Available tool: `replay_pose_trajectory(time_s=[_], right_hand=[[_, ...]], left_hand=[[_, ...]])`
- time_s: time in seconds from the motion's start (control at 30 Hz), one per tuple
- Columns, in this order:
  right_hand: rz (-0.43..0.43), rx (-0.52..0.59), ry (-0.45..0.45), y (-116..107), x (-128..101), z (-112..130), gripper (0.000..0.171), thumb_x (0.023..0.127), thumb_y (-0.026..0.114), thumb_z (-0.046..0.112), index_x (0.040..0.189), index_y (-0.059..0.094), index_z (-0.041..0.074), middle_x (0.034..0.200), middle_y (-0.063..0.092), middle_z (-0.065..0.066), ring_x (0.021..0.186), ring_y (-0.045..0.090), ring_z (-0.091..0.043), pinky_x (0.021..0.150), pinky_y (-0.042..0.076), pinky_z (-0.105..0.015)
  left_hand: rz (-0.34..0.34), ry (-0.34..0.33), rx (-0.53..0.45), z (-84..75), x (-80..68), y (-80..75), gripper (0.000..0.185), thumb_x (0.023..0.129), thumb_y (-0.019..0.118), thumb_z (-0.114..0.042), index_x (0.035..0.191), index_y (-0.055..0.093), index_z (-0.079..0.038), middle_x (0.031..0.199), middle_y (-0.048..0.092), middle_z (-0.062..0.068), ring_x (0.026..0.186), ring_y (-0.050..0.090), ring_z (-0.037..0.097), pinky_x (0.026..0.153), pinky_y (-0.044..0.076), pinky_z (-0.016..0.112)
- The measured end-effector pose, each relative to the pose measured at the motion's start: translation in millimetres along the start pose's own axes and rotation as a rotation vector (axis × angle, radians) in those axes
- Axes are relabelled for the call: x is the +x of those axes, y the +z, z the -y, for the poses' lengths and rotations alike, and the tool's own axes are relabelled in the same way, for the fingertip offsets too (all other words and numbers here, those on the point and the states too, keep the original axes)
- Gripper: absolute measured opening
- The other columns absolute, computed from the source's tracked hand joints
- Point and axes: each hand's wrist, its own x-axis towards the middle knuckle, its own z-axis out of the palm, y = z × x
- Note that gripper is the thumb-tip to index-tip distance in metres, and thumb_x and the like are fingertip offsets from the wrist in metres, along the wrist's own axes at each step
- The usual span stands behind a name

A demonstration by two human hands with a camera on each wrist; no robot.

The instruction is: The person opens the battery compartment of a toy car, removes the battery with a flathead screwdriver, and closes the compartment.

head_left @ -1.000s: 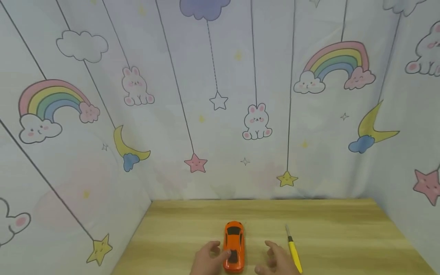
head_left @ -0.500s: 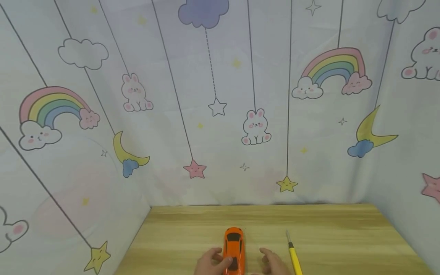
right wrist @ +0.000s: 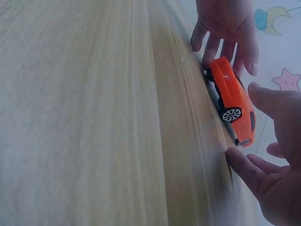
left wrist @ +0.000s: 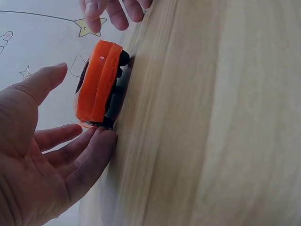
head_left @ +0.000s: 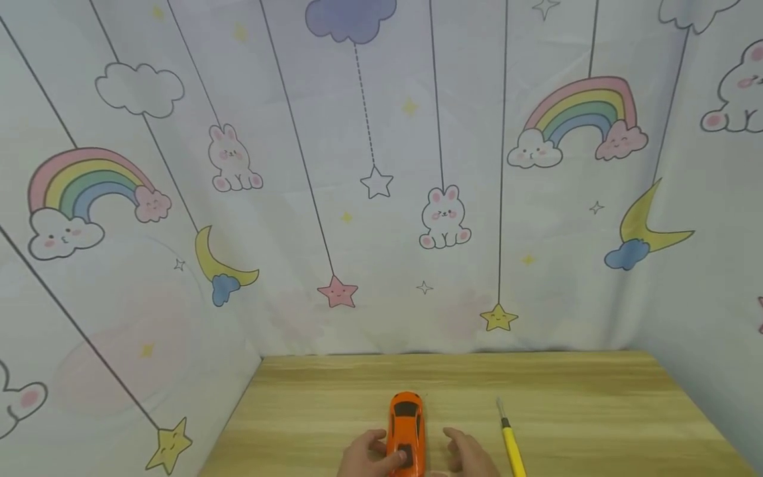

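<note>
Orange toy car [head_left: 406,427] sits on the bench [head_left: 572,391], a little nearer its left edge than its right and well short of the far edge; I can't see the near edge. My left hand [head_left: 368,457] is beside it, fingers [left wrist: 91,162] nearly straight and gripping nothing. Its thumb [left wrist: 47,81] overlaps the car in the head view, but the left wrist view shows a gap. I can't tell whether the fingertips touch the bodywork. My right hand [head_left: 469,457] stands apart, fingers loosely bent around nothing.

My main worry is rolling: a one-sided nudge from the left could set the car off or skew it, with nothing bracing the other flank. Uneven pinching on that smooth shell might tip it. If my right hand swung outward, it could knock the yellow-handled tool [head_left: 512,450] towards the right edge, or meet its slim metal tip.

The car looks glossy and rounded, with dark windows [head_left: 406,409]; the right wrist view shows a pale spoked wheel [right wrist: 231,114] in a dark tyre.
</note>
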Motion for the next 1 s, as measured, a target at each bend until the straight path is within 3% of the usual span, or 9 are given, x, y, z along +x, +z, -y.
replay_pose_trajectory(time_s=[0.27,0.47,0.57,0.8,1.0], right_hand=[[0.006,0.0,-0.087,11,5,3,0.085,0.082,0.085,0.044,0.144,0.048,-0.001,0.12,0.06,-0.014,0.097,0.064,-0.027,0.08,0.057,-0.051],[-0.004,-0.002,-0.112,19,7,5,0.082,0.082,0.085,0.043,0.143,0.05,0.002,0.12,0.06,-0.009,0.097,0.062,-0.024,0.08,0.056,-0.048],[0.0,0.019,-0.083,22,6,7,0.081,0.082,0.085,0.042,0.144,0.05,0.002,0.119,0.059,-0.008,0.097,0.061,-0.023,0.08,0.056,-0.048],[0.007,0.017,-0.047,23,6,12,0.083,0.082,0.084,0.046,0.143,0.05,0.002,0.115,0.059,-0.006,0.095,0.06,-0.023,0.079,0.055,-0.049],[0.027,0.005,-0.027,23,9,16,0.081,0.082,0.084,0.046,0.142,0.051,0.002,0.112,0.059,-0.005,0.094,0.059,-0.023,0.081,0.055,-0.05]], left_hand=[[0.029,0.05,-0.014,4.0,2.2,-3.2,0.071,0.084,0.085,-0.029,0.135,0.055,0.01,0.106,0.069,0.009,0.094,0.069,0.028,0.08,0.059,0.054],[0.018,0.057,0.007,5.7,5.1,-1.1,0.069,0.082,0.087,-0.026,0.133,0.058,0.009,0.106,0.071,0.01,0.095,0.069,0.029,0.082,0.059,0.055],[0.021,0.067,0.003,5.8,4.8,0.6,0.066,0.082,0.086,-0.023,0.131,0.059,0.011,0.105,0.072,0.01,0.095,0.069,0.029,0.081,0.059,0.054],[0.035,-0.024,-0.01,-1.8,2.3,1.4,0.06,0.083,0.086,-0.019,0.129,0.061,0.01,0.104,0.072,0.007,0.094,0.069,0.026,0.081,0.059,0.051],[0.039,-0.044,-0.022,-3.9,2.9,1.0,0.058,0.083,0.085,-0.018,0.129,0.062,0.009,0.104,0.072,0.006,0.094,0.069,0.025,0.082,0.059,0.05]])
